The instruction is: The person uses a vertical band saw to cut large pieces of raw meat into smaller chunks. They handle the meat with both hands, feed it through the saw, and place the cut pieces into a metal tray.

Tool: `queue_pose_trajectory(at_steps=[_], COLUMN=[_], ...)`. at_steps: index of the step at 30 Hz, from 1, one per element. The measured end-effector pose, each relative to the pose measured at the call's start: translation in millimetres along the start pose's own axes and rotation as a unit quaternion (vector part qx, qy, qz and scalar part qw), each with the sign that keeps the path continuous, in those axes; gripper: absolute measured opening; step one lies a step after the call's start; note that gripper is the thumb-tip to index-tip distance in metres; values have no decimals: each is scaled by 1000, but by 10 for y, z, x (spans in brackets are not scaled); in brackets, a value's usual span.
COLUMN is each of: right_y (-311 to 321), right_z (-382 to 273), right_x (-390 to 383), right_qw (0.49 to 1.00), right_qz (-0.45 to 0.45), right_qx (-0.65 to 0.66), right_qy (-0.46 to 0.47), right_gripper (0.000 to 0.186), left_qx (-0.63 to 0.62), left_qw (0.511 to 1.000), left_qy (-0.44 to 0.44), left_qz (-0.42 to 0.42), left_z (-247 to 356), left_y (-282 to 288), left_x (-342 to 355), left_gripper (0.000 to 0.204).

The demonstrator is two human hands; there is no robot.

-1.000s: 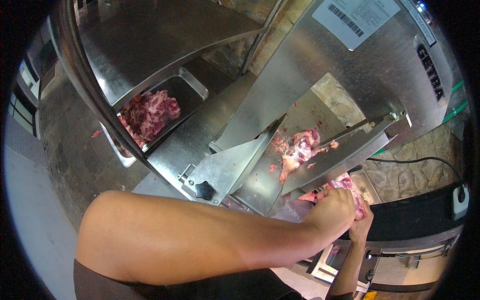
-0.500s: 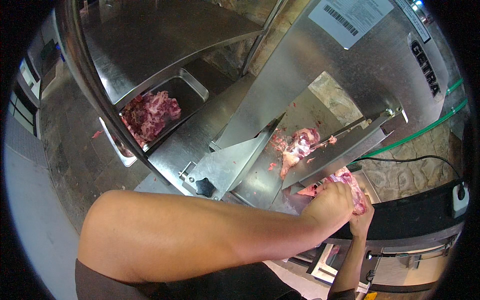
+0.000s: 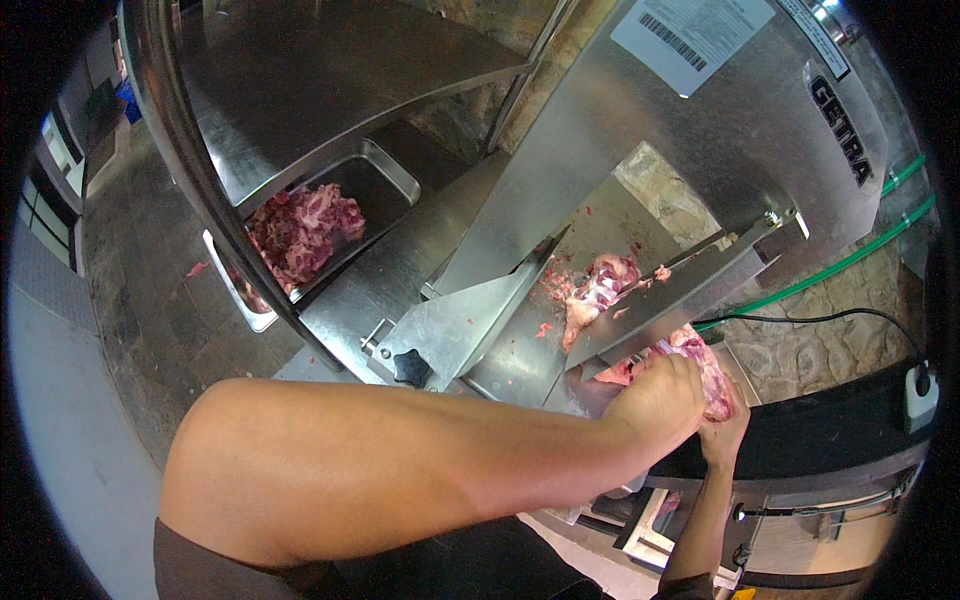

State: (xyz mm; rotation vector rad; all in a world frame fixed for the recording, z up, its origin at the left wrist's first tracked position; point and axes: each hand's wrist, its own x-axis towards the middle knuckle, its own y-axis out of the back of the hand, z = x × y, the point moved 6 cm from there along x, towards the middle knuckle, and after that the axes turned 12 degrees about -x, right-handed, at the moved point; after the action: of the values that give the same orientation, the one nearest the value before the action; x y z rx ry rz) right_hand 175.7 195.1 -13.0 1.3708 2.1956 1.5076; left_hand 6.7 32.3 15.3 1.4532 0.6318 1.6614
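Observation:
Both hands are on a raw piece of meat (image 3: 717, 385), pink and red with pale fat, at the near right side of a steel meat-cutting machine (image 3: 560, 160). My left hand (image 3: 662, 398) reaches across from the left, its fingers curled over the meat's near side. On the right end, my right hand (image 3: 727, 428) grips it, with the fingers partly hidden behind the meat. Beyond a slanted steel plate (image 3: 680, 305), a smaller meat piece with bone (image 3: 603, 285) lies on the machine's bed among small scraps. The machine's blade cannot be made out.
A steel tray (image 3: 392, 172) heaped with cut meat (image 3: 310, 225) sits at the left, under a steel table (image 3: 330, 80). A black star knob (image 3: 411, 368) sticks out of the machine's guide. Green hoses (image 3: 830, 270) and a black cable (image 3: 850, 314) run along the stone wall.
Both hands keep their hold on the meat and have shifted only slightly. The head view has turned a little; the bone-in piece on the bed lies where it was.

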Motion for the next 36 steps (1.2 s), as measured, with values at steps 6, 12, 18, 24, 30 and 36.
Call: queue_pose_trajectory(at_steps=[6, 12, 18, 24, 30, 36], right_y=[34, 16, 34, 129, 392, 978], right_z=[69, 75, 150, 67, -57, -932], right_x=[24, 76, 99, 114, 206, 1166], right_qw=[998, 998, 999, 994, 964, 955], right_qz=[29, 32, -47, -84, -230, 219], right_qx=[-54, -35, 7, -28, -67, 66], right_qy=[8, 29, -10, 66, 113, 191], right_gripper=[72, 74, 76, 75, 82, 31], left_qx=[-11, -27, -41, 24, 64, 79], left_qw=[1000, 999, 999, 997, 994, 992], left_qy=[10, 11, 4, -74, -92, -96], left_qz=[-6, -20, 24, 24, 5, -13], left_z=[-15, -23, -47, -40, -4, 14], left_y=[-28, -33, 66, 165, 208, 239], left_x=[43, 66, 22, 3, 15, 27], left_gripper=[24, 23, 21, 14, 15, 15])
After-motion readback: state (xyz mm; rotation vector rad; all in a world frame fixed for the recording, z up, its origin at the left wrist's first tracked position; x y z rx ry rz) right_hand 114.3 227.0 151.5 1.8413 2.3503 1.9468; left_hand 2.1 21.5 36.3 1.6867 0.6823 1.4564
